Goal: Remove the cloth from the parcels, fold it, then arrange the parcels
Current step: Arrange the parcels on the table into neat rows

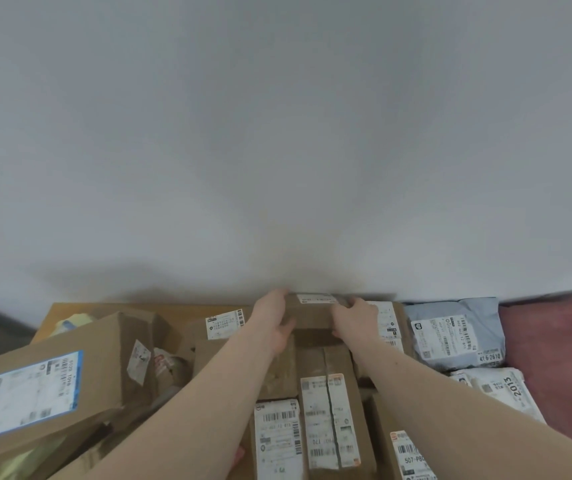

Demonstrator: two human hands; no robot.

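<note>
Parcels: on the arranging step. I've got a small brown box (312, 315) against the wall, left hand (274, 322) and right hand (353, 318) curled round its two ends, seated on the back row of cartons. Maroon cloth (558, 368) lies off to the right, apparently off the pile already. Next, I reckon: square this box up, then tackle the tilted big carton (52, 375) on the left.
</note>
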